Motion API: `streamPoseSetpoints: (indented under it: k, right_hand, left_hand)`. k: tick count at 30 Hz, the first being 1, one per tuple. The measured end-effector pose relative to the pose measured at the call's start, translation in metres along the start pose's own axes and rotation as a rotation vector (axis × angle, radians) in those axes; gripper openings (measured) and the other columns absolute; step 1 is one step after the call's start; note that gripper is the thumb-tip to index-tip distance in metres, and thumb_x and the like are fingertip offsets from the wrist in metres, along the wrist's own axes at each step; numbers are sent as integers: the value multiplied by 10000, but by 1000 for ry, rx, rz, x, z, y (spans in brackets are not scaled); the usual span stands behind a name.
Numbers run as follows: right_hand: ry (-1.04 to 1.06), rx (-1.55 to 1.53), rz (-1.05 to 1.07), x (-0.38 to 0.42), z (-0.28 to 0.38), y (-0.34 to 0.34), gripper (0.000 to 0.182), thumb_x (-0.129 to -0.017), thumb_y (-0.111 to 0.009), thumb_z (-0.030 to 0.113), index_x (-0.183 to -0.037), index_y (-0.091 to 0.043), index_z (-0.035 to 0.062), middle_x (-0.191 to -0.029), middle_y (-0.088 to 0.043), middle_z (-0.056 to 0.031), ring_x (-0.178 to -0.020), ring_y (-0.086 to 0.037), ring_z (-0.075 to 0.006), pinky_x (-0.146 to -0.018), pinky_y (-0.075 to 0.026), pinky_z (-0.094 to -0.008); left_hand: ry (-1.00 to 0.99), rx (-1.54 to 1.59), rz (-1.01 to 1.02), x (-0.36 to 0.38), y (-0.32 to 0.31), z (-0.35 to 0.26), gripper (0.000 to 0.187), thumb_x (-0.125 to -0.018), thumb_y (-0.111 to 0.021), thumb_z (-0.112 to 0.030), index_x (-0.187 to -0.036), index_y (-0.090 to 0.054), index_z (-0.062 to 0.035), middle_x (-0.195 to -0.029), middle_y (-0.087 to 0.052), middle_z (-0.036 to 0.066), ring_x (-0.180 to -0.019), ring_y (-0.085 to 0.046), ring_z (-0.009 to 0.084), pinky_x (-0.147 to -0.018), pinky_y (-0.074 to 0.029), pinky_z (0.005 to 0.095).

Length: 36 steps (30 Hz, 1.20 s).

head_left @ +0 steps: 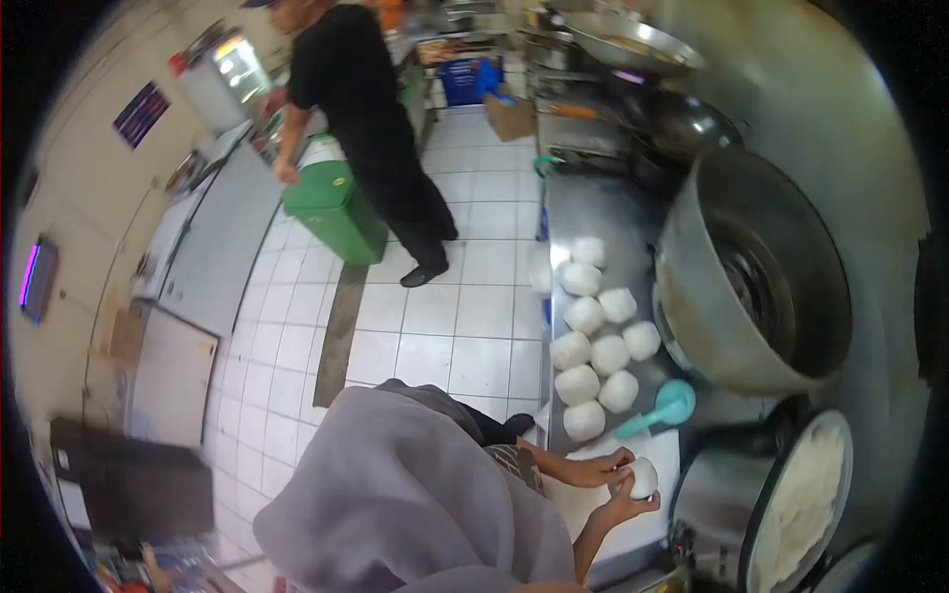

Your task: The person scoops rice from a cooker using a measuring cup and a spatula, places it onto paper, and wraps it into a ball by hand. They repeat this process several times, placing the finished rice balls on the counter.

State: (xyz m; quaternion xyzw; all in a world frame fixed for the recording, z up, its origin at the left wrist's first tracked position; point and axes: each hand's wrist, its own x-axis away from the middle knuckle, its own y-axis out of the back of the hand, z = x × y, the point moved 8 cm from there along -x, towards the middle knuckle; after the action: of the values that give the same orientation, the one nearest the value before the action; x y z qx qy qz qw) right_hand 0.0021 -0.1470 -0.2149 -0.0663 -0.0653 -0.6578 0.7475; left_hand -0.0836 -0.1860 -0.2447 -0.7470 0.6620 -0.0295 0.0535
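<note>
A round white ball [644, 478] is held between my two hands above a white board [664, 453] on the steel counter. My left hand [610, 465] has its fingers against the upper left side of the ball. My right hand [625, 502] wraps the ball from below. Just beyond the board lies a turquoise scoop [675, 403] with its handle pointing toward my hands. Several similar white balls [609, 354] sit in a cluster on the counter [618, 211] past the scoop.
A large deep metal pot [692, 287] stands right of the balls. A round container of white rice-like food [803, 509] is at the lower right. Woks [633, 44] are at the back. A person in black [361, 89] stands beside a green bin [331, 203] on the tiled floor.
</note>
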Motion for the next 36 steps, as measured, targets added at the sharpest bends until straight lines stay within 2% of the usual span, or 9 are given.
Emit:
streamPoseSetpoints:
  k: [7,9,13,19,25,29,33,35,36]
  right_hand:
    - [23,-212,138,-7,38,-73,445,-887,-386,349,-1228,-284,82,-1135,-392,-164,-1047,-437,-305,-876,-389,-411]
    - [99,-118,228,-20,25,-91,474,-905,-315,417,-1234,-304,76,-1158,-392,-150,-1088,-414,-278,-923,-350,-415]
    - [-150,-382,511,-16,20,-135,592,-891,-283,531,-1270,-308,78,-1236,-371,-118,-1140,-392,-243,-949,-333,-368]
    - [-204,-284,477,-15,36,-159,801,-822,-274,660,-1346,-205,59,-1335,-288,-138,-1217,-322,-252,-998,-254,-356]
    - [-232,-256,477,-45,18,-157,666,-872,-329,554,-1280,-318,27,-1276,-359,-121,-1172,-364,-216,-988,-255,-329]
    - [13,311,401,-63,19,-121,637,-880,-392,474,-1364,-221,97,-1381,-134,-178,-1248,-239,-291,-1012,-211,-412]
    - [138,420,296,-61,23,-72,529,-884,-468,344,-1323,-322,87,-1281,-255,-173,-1139,-347,-282,-953,-310,-398]
    - [156,507,368,-49,33,-53,508,-888,-464,331,-1320,-332,101,-1283,-231,-166,-1067,-405,-253,-917,-354,-388]
    - [262,519,319,-38,51,-44,407,-864,-489,297,-1218,-463,98,-1201,-382,-141,-1009,-475,-218,-854,-393,-359]
  left_hand:
    - [-85,39,-503,-7,53,-52,593,-871,-452,-434,-1187,-281,37,-1075,-460,206,-1029,-459,263,-849,-372,344]
    - [-34,-502,-741,4,76,-69,705,-782,-560,-483,-1179,-348,60,-1092,-468,228,-1035,-469,303,-868,-372,357]
    - [27,-150,-848,9,112,-70,856,-655,-666,-530,-1174,-376,85,-1100,-501,240,-1023,-500,320,-875,-386,360]
    - [-89,-38,-839,-4,137,-79,812,-608,-743,-390,-1240,-363,-50,-1080,-518,190,-1010,-514,270,-865,-403,332]
    - [103,73,-754,-34,162,-42,851,-541,-770,-385,-1227,-376,-72,-1108,-504,172,-1016,-508,258,-862,-407,342]
    - [213,-367,-796,-32,187,-41,963,-516,-755,-409,-1276,-269,-73,-1021,-553,214,-993,-531,321,-823,-418,360]
    - [429,-1023,-625,-37,191,-24,930,-504,-743,-411,-1192,-282,12,-936,-577,245,-909,-542,392,-865,-320,484]
    - [467,-984,-591,-39,190,-13,1026,-483,-750,-412,-1236,-239,62,-947,-572,242,-924,-540,374,-872,-296,489]
    - [414,-1003,-632,-40,192,-12,1013,-485,-749,-404,-1234,-246,58,-929,-573,230,-924,-539,371,-857,-307,482]
